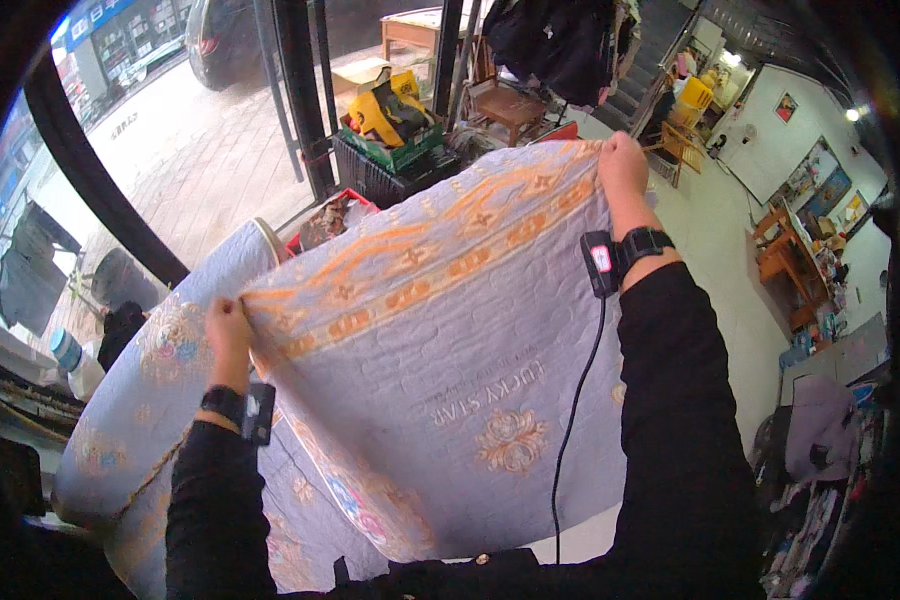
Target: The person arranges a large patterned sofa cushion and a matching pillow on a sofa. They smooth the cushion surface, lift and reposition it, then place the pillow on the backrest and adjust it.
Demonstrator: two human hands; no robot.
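A quilted lavender-grey fabric sheet (450, 360) with an orange patterned border is stretched up between my hands. My left hand (229, 330) pinches its left upper corner. Higher up and to the right, my right hand (624, 171) grips the other upper corner. Printed lettering and a floral emblem appear upside down on the middle of the sheet. Beside my left arm, a curved, rolled length of similar floral quilted fabric (172, 337) bulges out. More of this fabric lies in folds below the left hand. A black cable (579, 409) hangs from the device on my right wrist across the sheet.
Behind the sheet, a green crate (397, 150) with yellow items sits on a black box. A red container (337, 217) stands lower. A wooden chair (506, 105) is beyond. Glass door frames (97, 172) rise at left; wooden furniture (784, 262) lines the right wall.
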